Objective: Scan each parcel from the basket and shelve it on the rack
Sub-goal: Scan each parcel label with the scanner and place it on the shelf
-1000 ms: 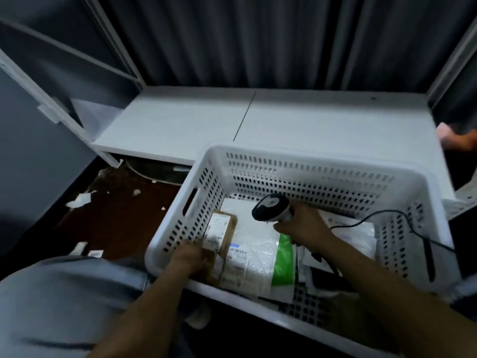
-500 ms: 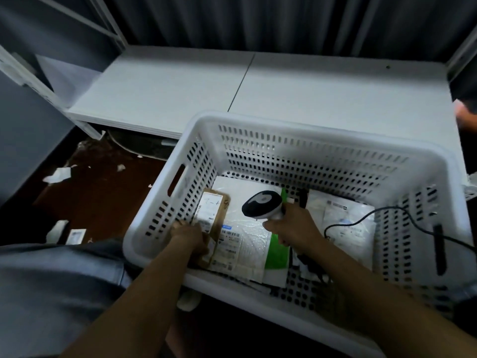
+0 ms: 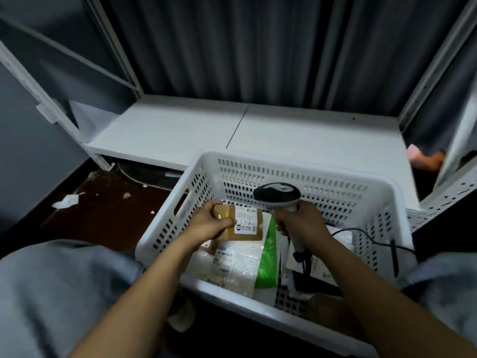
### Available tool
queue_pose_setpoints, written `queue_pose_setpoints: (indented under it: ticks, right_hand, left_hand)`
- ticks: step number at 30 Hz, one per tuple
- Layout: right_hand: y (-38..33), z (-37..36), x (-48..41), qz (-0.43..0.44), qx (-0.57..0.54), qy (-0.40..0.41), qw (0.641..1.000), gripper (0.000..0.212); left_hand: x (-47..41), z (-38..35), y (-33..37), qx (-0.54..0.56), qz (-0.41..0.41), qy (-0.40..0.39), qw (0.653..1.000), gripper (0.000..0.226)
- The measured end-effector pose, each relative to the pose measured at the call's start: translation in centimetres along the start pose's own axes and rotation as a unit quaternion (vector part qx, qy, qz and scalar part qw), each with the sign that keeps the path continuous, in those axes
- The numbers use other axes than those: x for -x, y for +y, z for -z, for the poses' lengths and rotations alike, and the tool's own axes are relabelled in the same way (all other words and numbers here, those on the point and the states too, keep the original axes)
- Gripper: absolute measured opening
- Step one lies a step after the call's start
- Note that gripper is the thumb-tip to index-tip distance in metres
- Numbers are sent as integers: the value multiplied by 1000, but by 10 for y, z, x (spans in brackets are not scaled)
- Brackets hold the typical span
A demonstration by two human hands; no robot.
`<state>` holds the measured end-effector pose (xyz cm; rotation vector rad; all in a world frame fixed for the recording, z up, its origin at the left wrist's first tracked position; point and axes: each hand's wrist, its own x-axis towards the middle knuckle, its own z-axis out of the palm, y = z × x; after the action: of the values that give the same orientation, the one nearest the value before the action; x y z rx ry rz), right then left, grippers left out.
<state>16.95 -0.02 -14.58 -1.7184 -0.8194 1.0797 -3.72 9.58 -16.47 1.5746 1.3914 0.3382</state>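
A white perforated basket (image 3: pixel 333 174) stands in front of me with several parcels in it. My left hand (image 3: pixel 209 222) grips a small brown cardboard parcel (image 3: pixel 245 235) by its left end and holds it lifted over the basket, white label facing up. My right hand (image 3: pixel 302 220) grips the handle of a black and white barcode scanner (image 3: pixel 277 193), whose head hangs just above and right of that label. Below them lie a white bubble mailer (image 3: pixel 232 264) and a green and white bag (image 3: pixel 268 257). The rack's low white shelf (image 3: pixel 180 133) lies behind the basket.
The scanner's black cable (image 3: pixel 379 244) runs over the basket's right rim. White rack uprights (image 3: pixel 38 86) rise at left and right. Paper scraps (image 3: pixel 65 201) lie on the dark brown floor at left. Dark curtains hang behind the shelf. Another person's hand (image 3: pixel 426 158) shows at far right.
My left hand has lifted the brown parcel from the basket's left wall and turned its label upward. The scanner head has come over the label. The camera has tilted up.
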Motion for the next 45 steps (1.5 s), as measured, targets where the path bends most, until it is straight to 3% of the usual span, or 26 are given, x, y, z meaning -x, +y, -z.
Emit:
queue_pose_setpoints:
  ticks: [6,10,15,18,22,26,32,35,37,41,45]
  right_hand:
    - [-15,25,36,22,-62,44,997,5]
    - [-22,30,56,21,-98,24,995,4]
    - [-26,42,68,47,-5,-21,999,8]
    - [-31,47,72,58,-10,-44,997,11]
    - [-30,48,72,54,-92,-48,993,7]
    - [-21,39,68,25,-210,-49,976,7]
    - [-11,28,66,4,-278,-32,960,7]
    - [-9,30,62,12,-283,-9,959,12]
    - [-9,31,61,14,-281,-6,960,16]
    - [-8,31,60,14,-241,-12,970,16]
    - [-12,32,63,18,-127,5,992,5]
  left_hand:
    - [52,-8,21,134,-63,41,988,45]
    - [72,-8,24,182,-87,72,977,45]
    - [81,10,14,199,-104,118,967,57]
    - [83,17,7,194,-109,127,967,65]
    - [88,13,5,167,-146,101,970,86]
    - [96,0,12,155,-149,27,976,108]
    - [102,-11,17,108,-129,-4,986,105]
    - [98,-10,18,123,-109,-4,986,80]
    - [93,-12,15,138,-104,2,985,77]
    - [90,-16,11,129,-91,12,987,88]
    - [86,-16,10,125,-82,53,987,83]
